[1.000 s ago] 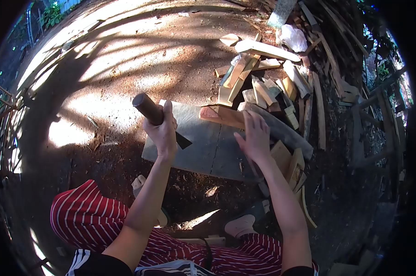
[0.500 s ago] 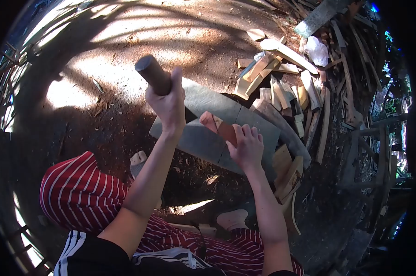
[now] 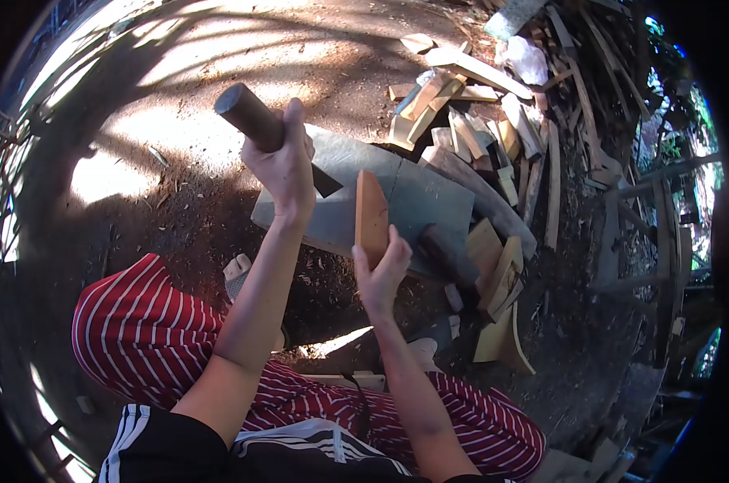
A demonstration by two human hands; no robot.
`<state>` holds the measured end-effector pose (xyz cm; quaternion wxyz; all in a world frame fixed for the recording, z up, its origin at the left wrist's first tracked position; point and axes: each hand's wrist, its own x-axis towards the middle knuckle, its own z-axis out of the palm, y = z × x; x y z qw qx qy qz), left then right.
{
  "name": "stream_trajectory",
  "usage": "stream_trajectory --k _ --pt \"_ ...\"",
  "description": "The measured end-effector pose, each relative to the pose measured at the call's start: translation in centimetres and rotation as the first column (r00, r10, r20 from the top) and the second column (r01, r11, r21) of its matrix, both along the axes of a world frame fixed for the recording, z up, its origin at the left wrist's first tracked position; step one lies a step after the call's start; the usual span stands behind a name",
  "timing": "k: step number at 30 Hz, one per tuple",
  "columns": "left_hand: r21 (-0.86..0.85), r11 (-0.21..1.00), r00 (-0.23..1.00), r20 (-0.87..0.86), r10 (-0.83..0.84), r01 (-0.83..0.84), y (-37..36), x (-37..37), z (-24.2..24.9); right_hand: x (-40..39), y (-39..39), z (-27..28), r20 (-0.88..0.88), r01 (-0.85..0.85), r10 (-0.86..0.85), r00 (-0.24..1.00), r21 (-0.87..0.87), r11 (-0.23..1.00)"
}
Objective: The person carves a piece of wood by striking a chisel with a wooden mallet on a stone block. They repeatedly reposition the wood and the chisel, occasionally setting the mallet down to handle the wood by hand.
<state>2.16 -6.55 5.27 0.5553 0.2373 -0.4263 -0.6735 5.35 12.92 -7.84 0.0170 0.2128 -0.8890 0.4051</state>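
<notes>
My left hand [image 3: 288, 173] is wrapped round the thick, round handle [image 3: 252, 117] of a bladed tool. The dark flat blade [image 3: 327, 183] sticks out below the fist, over a grey slab [image 3: 429, 193]. To its right, my right hand [image 3: 383, 274] grips the near end of a reddish-brown wood piece [image 3: 371, 213], thumb on one side and fingers on the other. This piece points away from me, its far end narrowed to a slanted tip. The blade is a short way left of the wood. A dark, rounded length of wood [image 3: 449, 253] rests at the slab's near right edge.
Cut wood pieces [image 3: 429, 105] lie heaped beyond the slab to the right, by a whitish plastic bag [image 3: 527, 60]. Pale offcuts [image 3: 501, 274] sit close to the slab's right side. My knee in striped trousers [image 3: 143, 330] is at the left.
The wood piece has swung from slanting left to pointing away from me, and my right hand has shifted left and nearer. The tool has moved slightly left. The dark rounded wood now shows.
</notes>
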Motion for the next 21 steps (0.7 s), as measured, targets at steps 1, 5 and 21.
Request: stream_trajectory --k 1,5,21 --pt "-0.003 1.000 1.000 0.005 -0.005 0.005 0.2 0.0 0.1 0.8 0.0 0.1 -0.027 -0.034 0.034 0.999 0.008 0.999" --pt "0.001 1.000 0.999 0.024 -0.024 0.024 0.8 0.0 0.2 2.9 -1.0 0.5 0.155 0.056 -0.029 0.987 -0.170 0.984" --pt "-0.054 0.998 0.999 0.017 -0.038 0.039 1.0 0.6 1.0 -3.1 -2.7 3.0 -0.335 -0.287 0.393 0.856 0.324 0.901"
